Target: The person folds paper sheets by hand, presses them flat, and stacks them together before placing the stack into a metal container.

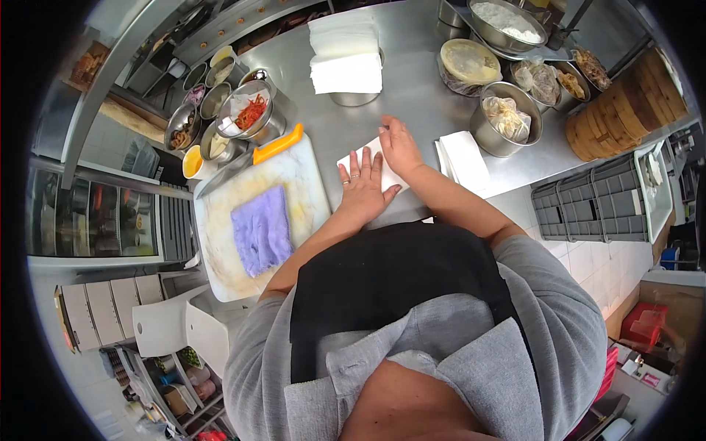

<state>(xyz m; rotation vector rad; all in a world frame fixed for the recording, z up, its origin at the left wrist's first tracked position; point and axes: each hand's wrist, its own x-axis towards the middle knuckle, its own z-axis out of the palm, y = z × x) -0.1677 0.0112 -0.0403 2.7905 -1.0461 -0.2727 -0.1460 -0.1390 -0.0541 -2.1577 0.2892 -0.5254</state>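
My left hand (pixel 362 185) lies flat with its fingers spread over a white folded paper (pixel 392 178) on the steel table. Beside it, my right hand (pixel 400 149) rests on the paper's right side, fingers stretched out. Neither hand grips anything. To the right of my hands is a small pile of folded white paper (pixel 463 162). Farther back, a stack of white paper sheets (pixel 346 70) sits on top of a round metal container (pixel 355 98). Much of the paper under my hands is hidden.
Left stands a cutting board (pixel 312 198) with a purple cloth (pixel 262 229) and an orange-handled knife (pixel 278 144). Metal bowls of ingredients (pixel 252 114) sit behind it. At right are a metal pot holding a plastic bag (pixel 507 136), bamboo steamers (pixel 625 110) and a grey crate (pixel 588 198).
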